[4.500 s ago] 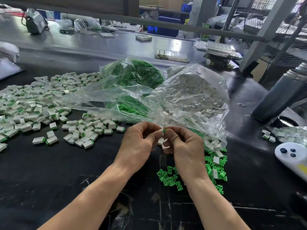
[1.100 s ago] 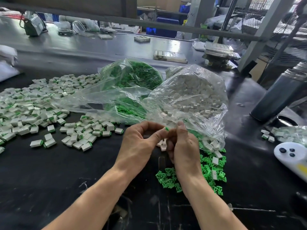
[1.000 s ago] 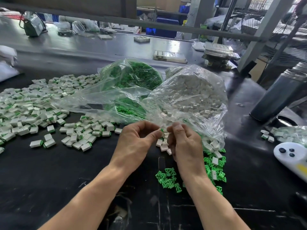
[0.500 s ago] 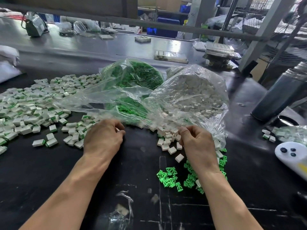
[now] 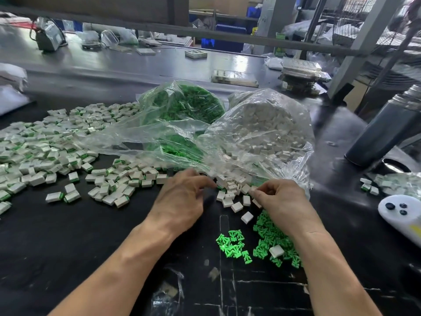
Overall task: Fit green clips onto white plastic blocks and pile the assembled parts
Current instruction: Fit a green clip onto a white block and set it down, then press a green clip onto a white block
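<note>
Two hands in frame centre, both over the black desk (image 5: pixel 68 247). Left hand (image 5: pixel 182 201) hovering palm-down just left of the loose white blocks (image 5: pixel 234 197), fingers loosely curled, nothing visibly held. Right hand (image 5: pixel 282 206) at centre-right, thumb and forefinger pinched at the edge of that scatter, prob. on a small white block; too hidden to be sure what's in the pinch.

Loose white blocks: approx. a dozen spilling from the bag mouth between the hands, plus 1 lying lower on the green clips (image 5: pixel 268 245). Clips: 2 clusters at lower centre-right, a small one of approx. 10 to the left and a bigger heap under the right wrist, too tangled to count.

2 clear plastic bags at upper centre: bag of green clips (image 5: pixel 186 103) on the left, bag of white blocks (image 5: pixel 262 124) on the right, touching each other, mouths open toward the hands.

Assembled parts (image 5: pixel 45 151), white w/ a green edge, spread across the left half of frame; well over a hundred, no exact count possible. A few more at far right by a small clear bag (image 5: pixel 401 183).

Also at right: 1 dark grey bottle (image 5: pixel 382 131), leaning, and 1 white controller (image 5: pixel 401 213) w/ 3 dark buttons at the right edge.
</note>
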### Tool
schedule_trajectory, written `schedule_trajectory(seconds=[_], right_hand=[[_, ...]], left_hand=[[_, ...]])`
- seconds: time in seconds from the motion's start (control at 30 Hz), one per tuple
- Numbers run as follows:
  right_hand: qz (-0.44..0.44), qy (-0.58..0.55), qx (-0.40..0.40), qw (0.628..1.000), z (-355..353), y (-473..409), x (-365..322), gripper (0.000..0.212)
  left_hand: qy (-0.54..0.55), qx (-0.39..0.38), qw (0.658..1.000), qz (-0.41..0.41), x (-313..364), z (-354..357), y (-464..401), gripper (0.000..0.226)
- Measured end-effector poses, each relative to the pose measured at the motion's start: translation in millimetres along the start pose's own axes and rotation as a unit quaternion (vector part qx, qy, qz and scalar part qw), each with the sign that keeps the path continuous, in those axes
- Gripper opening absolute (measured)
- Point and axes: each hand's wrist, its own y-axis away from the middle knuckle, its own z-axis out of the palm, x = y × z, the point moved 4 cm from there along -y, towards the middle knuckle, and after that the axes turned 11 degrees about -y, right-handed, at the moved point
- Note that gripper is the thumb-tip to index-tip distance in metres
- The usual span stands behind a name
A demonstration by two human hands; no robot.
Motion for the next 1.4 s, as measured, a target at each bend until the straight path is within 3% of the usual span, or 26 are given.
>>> schedule_trajectory(seconds=[0.1, 0.2, 0.33, 0.77, 1.03, 1.3, 1.4], right_hand=[[0.005, 0.009, -0.002, 1.000, -4.9, 0.6, 0.7, 0.019], [0.005, 0.012, 0.005, 1.000, -5.5, 1.8, -0.1, 0.014], [0.007, 0.016, 0.006, 1.000, -1.3, 3.1, -0.5, 0.008], [-0.019, 0.051, -0.009, 0.998, 7.3, 8.2, -8.5, 0.021], [-0.104, -0.005, -0.016, 0.994, 20.6, 13.8, -15.2, 0.013], [-0.137, 0.002, -0.026, 0.990, 33.9, 16.8, -18.0, 0.014], [-0.133, -0.004, -0.026, 0.991, 35.0, 16.9, -18.2, 0.014]], left_hand=[[-0.033, -0.023, 0.998, 0.051, 8.5, 9.9, -0.2, 0.046], [-0.048, -0.034, 0.996, 0.069, 11.5, 13.1, -1.5, 0.046], [-0.046, -0.029, 0.996, 0.066, 11.6, 14.0, -3.7, 0.041], [-0.052, -0.001, 0.998, 0.020, 11.7, 2.5, -1.8, 0.025], [-0.005, 0.015, 1.000, -0.002, 9.8, -0.9, 0.3, 0.016], [-0.039, -0.078, 0.996, 0.014, 8.8, 3.7, 1.0, 0.041], [-0.043, -0.070, 0.996, 0.024, 10.1, 1.8, 0.1, 0.034]])
